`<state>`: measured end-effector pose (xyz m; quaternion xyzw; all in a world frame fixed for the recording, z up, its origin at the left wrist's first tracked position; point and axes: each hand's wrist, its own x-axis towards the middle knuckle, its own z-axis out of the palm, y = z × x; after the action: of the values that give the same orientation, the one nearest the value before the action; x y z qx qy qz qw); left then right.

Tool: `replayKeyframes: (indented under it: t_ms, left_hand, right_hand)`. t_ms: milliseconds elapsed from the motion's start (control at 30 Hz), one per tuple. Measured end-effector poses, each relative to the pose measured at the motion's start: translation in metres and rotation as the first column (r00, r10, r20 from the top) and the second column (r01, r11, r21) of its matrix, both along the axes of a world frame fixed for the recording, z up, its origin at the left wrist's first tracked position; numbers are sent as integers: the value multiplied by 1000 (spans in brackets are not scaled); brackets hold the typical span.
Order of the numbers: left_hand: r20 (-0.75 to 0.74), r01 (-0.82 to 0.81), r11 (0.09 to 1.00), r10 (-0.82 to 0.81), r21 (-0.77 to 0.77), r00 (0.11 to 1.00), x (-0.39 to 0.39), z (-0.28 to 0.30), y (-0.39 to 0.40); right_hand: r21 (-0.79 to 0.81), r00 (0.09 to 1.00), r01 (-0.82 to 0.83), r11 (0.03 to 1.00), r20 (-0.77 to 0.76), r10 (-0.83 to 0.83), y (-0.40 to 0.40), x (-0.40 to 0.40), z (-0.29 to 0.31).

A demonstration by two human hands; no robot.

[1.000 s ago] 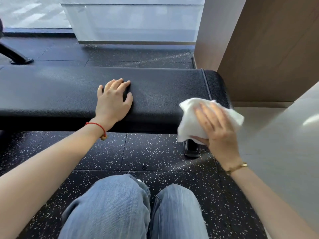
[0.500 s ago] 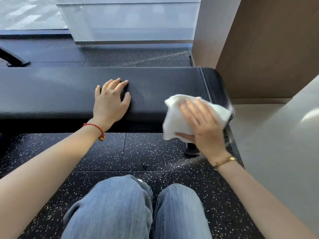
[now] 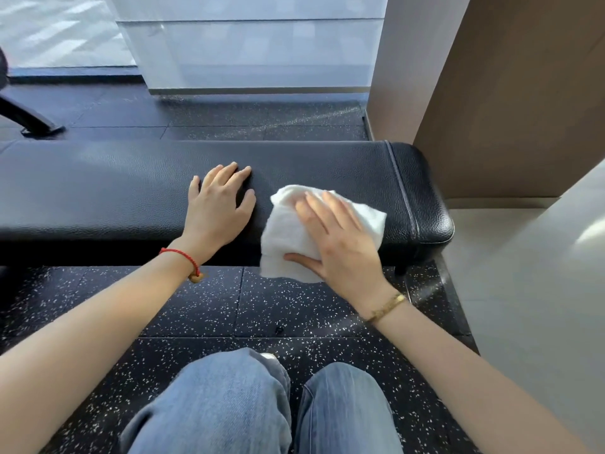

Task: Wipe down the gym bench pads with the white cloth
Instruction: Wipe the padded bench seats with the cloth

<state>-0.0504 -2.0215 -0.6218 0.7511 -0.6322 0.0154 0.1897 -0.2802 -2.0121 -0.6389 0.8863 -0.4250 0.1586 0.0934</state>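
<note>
A long black leather bench pad (image 3: pixel 98 191) runs across the view, its right end (image 3: pixel 422 198) rounded with a stitched seam. The white cloth (image 3: pixel 288 231) lies on the pad's front right part and hangs over the front edge. My right hand (image 3: pixel 340 244) presses flat on the cloth, fingers straight and spread, thumb along the lower part. My left hand (image 3: pixel 217 204) rests flat on the pad just left of the cloth, fingers straight.
Black speckled rubber floor (image 3: pixel 203 306) lies in front of the bench, and my knees in blue jeans (image 3: pixel 229 404) are at the bottom. A brown wall panel (image 3: pixel 510 109) and a pale wall stand close on the right. A black machine leg (image 3: pixel 29 119) sits at far left.
My right hand has carried the cloth leftward from off the bench's right end onto the pad and now presses it there. The left hand has stayed in place.
</note>
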Motion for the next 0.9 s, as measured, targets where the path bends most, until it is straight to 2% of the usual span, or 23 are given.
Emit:
replayKeyframes:
  t_ms: [133, 233, 300, 500, 633, 700, 800, 900]
  left_hand:
    - [72, 12, 1000, -11, -19, 997, 14, 3, 2]
    - [66, -34, 999, 36, -22, 997, 30, 5, 5]
    - [58, -49, 999, 50, -20, 997, 35, 4, 6]
    - [16, -86, 996, 87, -37, 996, 30, -2, 5]
    - [37, -75, 997, 76, -31, 996, 32, -3, 5]
    - [35, -71, 997, 71, 3, 997, 32, 0, 6]
    - [30, -63, 993, 60, 101, 998, 33, 19, 8]
    - [-3, -51, 986, 52, 161, 999, 38, 55, 4]
  right_hand:
    - [85, 988, 152, 985, 14, -154, -20, -42, 6]
    - [287, 951, 292, 913, 17, -309, -62, -42, 20]
    - [381, 943, 299, 875, 20, -331, -96, -25, 29]
    - [441, 992, 96, 892, 29, -121, -129, 61, 36]
    - [439, 973, -79, 895, 229, -26, -112, 57, 34]
    - [463, 950, -129, 877, 312, -25, -101, 46, 35]
    - [508, 941, -123, 852, 332, -62, -87, 34, 44]
    - [611, 927, -123, 782, 352, -129, -86, 29, 70]
